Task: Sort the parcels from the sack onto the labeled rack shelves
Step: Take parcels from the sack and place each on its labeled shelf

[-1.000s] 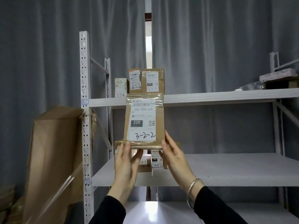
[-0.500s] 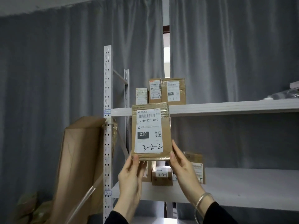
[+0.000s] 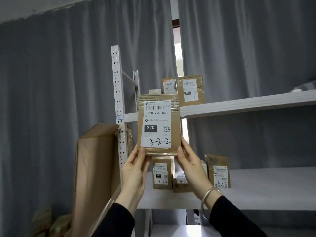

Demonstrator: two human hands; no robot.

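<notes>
I hold a flat brown parcel upright in front of the white rack, its white label reading 220-220-C40 with "3-2-2" handwritten below. My left hand grips its lower left corner and my right hand its lower right corner. On the middle shelf behind it stand parcels marked 3-2-4 and 3-2-5, with a smaller box between them. The top shelf carries two brown parcels, partly hidden by the one I hold.
The rack's perforated left post bears a small shelf tag. A tall opened cardboard box leans against the post at the left. Grey curtains hang behind everything. A lower shelf shows at the bottom.
The view has swung left and upward, so the rack sits further right in frame. The parcel stays upright in both hands at about the same height, with the grip unchanged.
</notes>
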